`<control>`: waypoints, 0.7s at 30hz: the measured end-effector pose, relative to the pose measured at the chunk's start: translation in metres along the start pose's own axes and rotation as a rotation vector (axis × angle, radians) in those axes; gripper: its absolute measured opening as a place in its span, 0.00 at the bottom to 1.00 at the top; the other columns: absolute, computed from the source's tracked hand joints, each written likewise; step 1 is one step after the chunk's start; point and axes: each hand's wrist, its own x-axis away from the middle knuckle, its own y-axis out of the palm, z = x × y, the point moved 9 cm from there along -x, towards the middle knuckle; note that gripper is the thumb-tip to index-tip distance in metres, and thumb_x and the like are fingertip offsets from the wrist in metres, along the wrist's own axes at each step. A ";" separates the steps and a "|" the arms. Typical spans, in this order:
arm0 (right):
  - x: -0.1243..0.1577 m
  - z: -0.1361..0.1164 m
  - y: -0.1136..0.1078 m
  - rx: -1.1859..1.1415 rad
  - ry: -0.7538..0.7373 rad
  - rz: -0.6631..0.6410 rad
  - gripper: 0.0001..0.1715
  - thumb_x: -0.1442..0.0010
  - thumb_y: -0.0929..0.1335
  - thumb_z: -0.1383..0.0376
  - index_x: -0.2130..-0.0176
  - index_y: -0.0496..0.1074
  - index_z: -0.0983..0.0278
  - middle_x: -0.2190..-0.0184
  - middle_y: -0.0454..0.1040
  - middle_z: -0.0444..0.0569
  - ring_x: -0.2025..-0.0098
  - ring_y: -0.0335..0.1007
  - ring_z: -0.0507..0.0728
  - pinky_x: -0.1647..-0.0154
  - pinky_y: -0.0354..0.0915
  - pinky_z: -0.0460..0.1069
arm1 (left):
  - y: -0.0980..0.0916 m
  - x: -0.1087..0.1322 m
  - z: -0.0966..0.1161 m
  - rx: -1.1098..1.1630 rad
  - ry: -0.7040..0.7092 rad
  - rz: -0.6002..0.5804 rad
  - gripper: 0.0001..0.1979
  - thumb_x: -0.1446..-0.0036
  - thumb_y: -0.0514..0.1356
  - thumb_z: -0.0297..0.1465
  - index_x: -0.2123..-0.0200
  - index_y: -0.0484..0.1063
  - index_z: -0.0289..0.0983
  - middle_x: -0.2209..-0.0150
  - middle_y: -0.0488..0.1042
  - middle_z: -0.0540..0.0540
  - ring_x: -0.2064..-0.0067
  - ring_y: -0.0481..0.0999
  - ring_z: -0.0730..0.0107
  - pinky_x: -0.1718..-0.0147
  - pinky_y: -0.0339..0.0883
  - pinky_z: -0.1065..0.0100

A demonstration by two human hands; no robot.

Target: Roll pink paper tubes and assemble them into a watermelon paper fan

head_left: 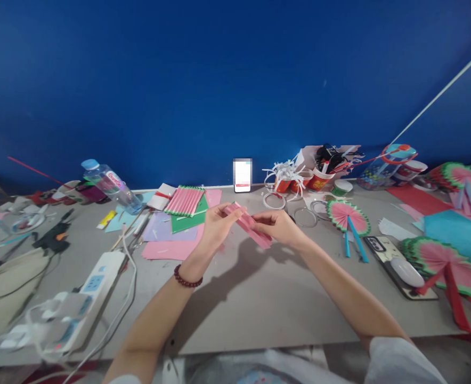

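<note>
Above the middle of the table, a narrow strip of folded pink paper point(255, 230) is held between both hands, slanting down to the right. My left hand point(218, 224) is closed on its upper left end, the thumb lying along the top. My right hand point(274, 226) pinches the same paper nearer its lower right end. Behind my left hand lie a pleated pink sheet with green edges point(185, 201), a green sheet point(179, 223) and pink paper point(161, 250). How many layers the held paper has, I cannot tell.
A power strip point(99, 277) with cables, a glue gun point(55, 234) and a plastic bottle point(111, 185) are on the left. A lit phone point(242, 176) leans against the blue wall. To the right are paper fans point(347, 216), paper cups point(319, 179) and another phone with a mouse point(406, 271) on it.
</note>
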 end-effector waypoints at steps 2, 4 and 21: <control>-0.001 0.001 0.000 0.013 0.000 -0.001 0.22 0.49 0.70 0.52 0.63 0.78 0.67 0.75 0.75 0.47 0.77 0.64 0.49 0.77 0.58 0.45 | -0.002 -0.001 0.000 0.011 0.012 0.002 0.12 0.58 0.68 0.37 0.81 0.72 0.35 0.82 0.67 0.52 0.78 0.65 0.76 0.77 0.61 0.72; -0.001 0.001 -0.001 0.027 -0.008 0.009 0.21 0.48 0.69 0.52 0.64 0.78 0.67 0.74 0.76 0.47 0.77 0.64 0.50 0.76 0.58 0.45 | -0.003 -0.002 0.001 0.017 0.016 -0.003 0.12 0.58 0.68 0.37 0.80 0.73 0.35 0.82 0.68 0.52 0.77 0.65 0.76 0.75 0.61 0.71; 0.000 -0.001 -0.006 0.075 -0.018 0.140 0.17 0.49 0.69 0.55 0.68 0.79 0.66 0.74 0.78 0.48 0.74 0.68 0.52 0.74 0.61 0.46 | 0.002 -0.004 -0.001 0.050 -0.006 -0.054 0.13 0.56 0.67 0.36 0.82 0.71 0.35 0.81 0.68 0.52 0.76 0.65 0.78 0.73 0.61 0.72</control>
